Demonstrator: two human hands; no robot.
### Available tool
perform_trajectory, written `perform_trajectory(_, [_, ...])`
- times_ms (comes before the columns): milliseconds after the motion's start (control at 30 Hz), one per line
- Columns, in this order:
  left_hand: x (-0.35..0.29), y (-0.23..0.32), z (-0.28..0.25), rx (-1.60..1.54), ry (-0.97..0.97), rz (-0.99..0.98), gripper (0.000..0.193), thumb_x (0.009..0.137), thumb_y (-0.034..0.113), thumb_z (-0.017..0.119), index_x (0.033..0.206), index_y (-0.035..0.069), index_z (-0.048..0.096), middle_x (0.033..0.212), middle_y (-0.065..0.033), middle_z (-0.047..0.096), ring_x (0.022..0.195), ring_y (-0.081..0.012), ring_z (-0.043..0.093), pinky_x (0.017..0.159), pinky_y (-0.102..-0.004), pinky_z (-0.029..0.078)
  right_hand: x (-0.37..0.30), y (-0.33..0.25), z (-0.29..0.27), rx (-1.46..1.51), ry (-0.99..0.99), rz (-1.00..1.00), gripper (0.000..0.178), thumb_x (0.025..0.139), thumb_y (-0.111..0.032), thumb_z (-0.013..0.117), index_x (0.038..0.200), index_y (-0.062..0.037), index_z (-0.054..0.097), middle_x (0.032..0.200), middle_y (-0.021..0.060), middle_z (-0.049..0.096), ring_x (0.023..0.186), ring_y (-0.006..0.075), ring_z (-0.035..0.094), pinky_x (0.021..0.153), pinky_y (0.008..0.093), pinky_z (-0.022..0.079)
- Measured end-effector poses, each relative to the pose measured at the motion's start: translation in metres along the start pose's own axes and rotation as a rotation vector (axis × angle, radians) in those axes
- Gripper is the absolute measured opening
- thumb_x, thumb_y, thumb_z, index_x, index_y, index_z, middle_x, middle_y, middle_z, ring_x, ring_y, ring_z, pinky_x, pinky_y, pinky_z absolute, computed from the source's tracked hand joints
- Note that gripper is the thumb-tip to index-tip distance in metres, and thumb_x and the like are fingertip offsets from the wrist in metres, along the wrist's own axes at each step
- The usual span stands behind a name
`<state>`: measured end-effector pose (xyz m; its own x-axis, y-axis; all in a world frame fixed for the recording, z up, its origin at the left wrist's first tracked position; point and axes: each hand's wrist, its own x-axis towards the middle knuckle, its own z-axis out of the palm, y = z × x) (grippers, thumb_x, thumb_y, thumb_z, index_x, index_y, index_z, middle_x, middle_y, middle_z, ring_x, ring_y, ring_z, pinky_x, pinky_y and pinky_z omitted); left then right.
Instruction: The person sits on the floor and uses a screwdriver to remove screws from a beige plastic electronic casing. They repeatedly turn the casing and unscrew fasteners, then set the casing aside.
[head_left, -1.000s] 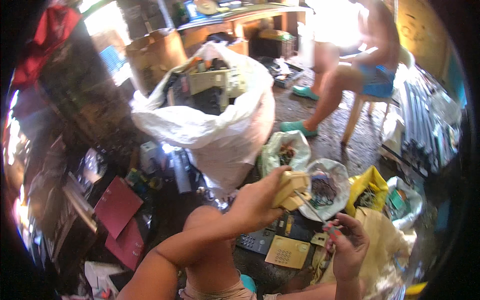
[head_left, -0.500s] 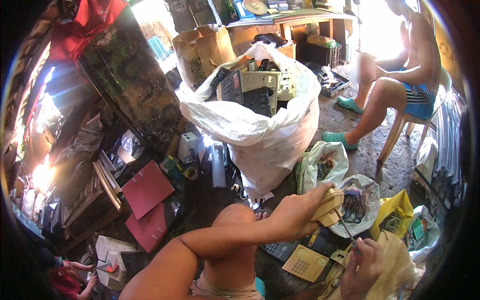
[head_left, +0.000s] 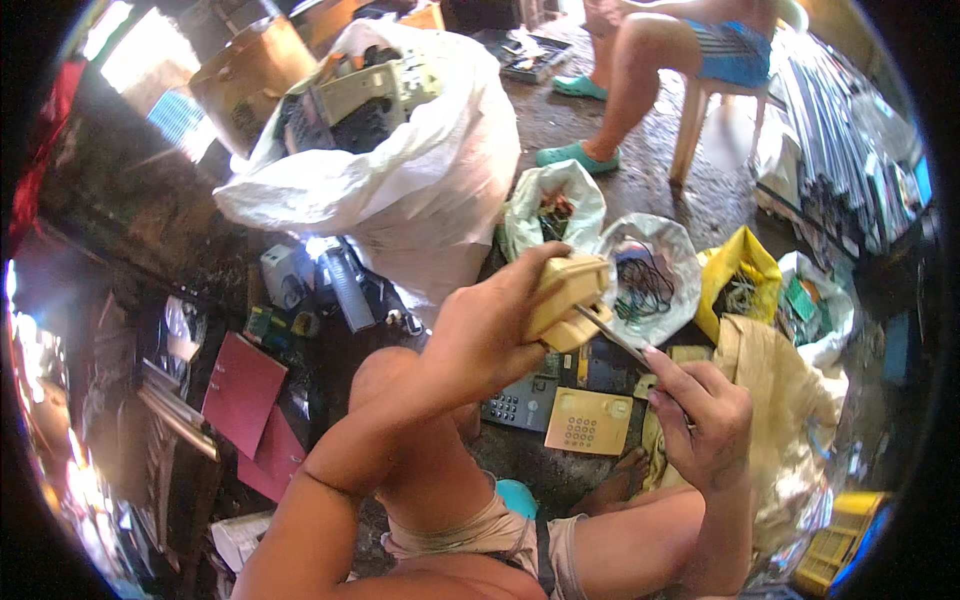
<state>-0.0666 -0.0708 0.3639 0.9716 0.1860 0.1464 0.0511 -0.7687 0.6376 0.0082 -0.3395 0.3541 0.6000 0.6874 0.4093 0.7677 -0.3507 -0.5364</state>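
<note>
In front of me my left hand (head_left: 488,328) is closed round a cream plastic telephone part (head_left: 568,295); its exact shape is partly hidden by my fingers. My right hand (head_left: 703,412) grips a screwdriver (head_left: 618,337), whose handle is hidden in the palm. The shaft points up and left, its tip at the cream part's edge, where a gap shows. Below them on the ground lie a cream telephone cover (head_left: 588,420) with round button holes and a dark telephone (head_left: 517,402) with a keypad.
A big white sack (head_left: 430,190) of old electronics stands at upper left. Small bags surround the work: one with black cables (head_left: 640,285), a yellow bag (head_left: 735,280) and others. Red binders (head_left: 240,385) lie left. A person in teal clogs (head_left: 578,157) sits on a chair beyond.
My view has shifted right and down. The telephone part has tilted in my left hand, and the screwdriver now lies flatter, with its tip at the part's gap.
</note>
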Motion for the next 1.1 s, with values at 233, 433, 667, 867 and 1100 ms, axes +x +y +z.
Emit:
perform_trajectory(233, [0.004, 0.006, 0.001, 0.048, 0.038, -0.055, 0.086, 0.071, 0.012, 0.083, 0.148, 0.016, 0.044, 0.116, -0.0244, 0.071, 0.106, -0.0477, 0.069, 0.088, -0.0511, 0.057, -0.004, -0.02, 0.019, 0.084, 0.01, 0.134, 0.042, 0.094, -0.014, 0.074, 0.135, -0.0113, 0.07, 0.087, 0.0116, 0.068, 0.067, 0.0313, 0.07, 0.059, 0.0431, 0.057])
perform_trajectory(433, [0.006, 0.009, 0.006, 0.134, 0.072, -0.048, 0.088, 0.07, 0.011, 0.081, 0.149, 0.017, 0.042, 0.115, -0.0238, 0.07, 0.104, -0.0484, 0.068, 0.087, -0.0533, 0.056, -0.002, -0.022, 0.017, 0.091, 0.02, 0.142, 0.041, 0.095, -0.015, 0.073, 0.135, -0.0111, 0.069, 0.084, 0.0128, 0.065, 0.065, 0.0332, 0.069, 0.057, 0.0442, 0.056])
perform_trajectory(667, [0.008, 0.011, 0.007, 0.15, 0.041, -0.011, 0.088, 0.071, 0.011, 0.081, 0.149, 0.02, 0.042, 0.114, -0.0219, 0.071, 0.103, -0.0473, 0.069, 0.086, -0.052, 0.056, -0.003, -0.015, 0.001, 0.08, -0.069, 0.175, 0.037, 0.094, -0.015, 0.072, 0.131, -0.0097, 0.07, 0.084, 0.0127, 0.064, 0.063, 0.0338, 0.067, 0.058, 0.044, 0.056])
perform_trajectory(867, [0.005, 0.013, 0.006, 0.091, 0.034, -0.022, 0.088, 0.071, 0.009, 0.082, 0.149, 0.021, 0.043, 0.114, -0.0234, 0.071, 0.103, -0.0477, 0.07, 0.086, -0.0512, 0.057, 0.0, -0.003, -0.008, 0.385, -0.138, 0.223, 0.037, 0.096, -0.017, 0.073, 0.132, -0.008, 0.071, 0.082, 0.0093, 0.069, 0.065, 0.0184, 0.064, 0.061, 0.032, 0.051])
perform_trajectory(1100, [0.005, 0.013, 0.007, 0.095, 0.053, -0.058, 0.087, 0.072, 0.009, 0.081, 0.149, 0.021, 0.042, 0.114, -0.0234, 0.071, 0.103, -0.0479, 0.07, 0.085, -0.0517, 0.057, -0.001, -0.005, 0.003, 0.77, -0.198, 0.579, 0.037, 0.099, -0.027, 0.071, 0.13, -0.007, 0.073, 0.07, 0.0076, 0.068, 0.066, 0.0136, 0.065, 0.064, 0.031, 0.051])
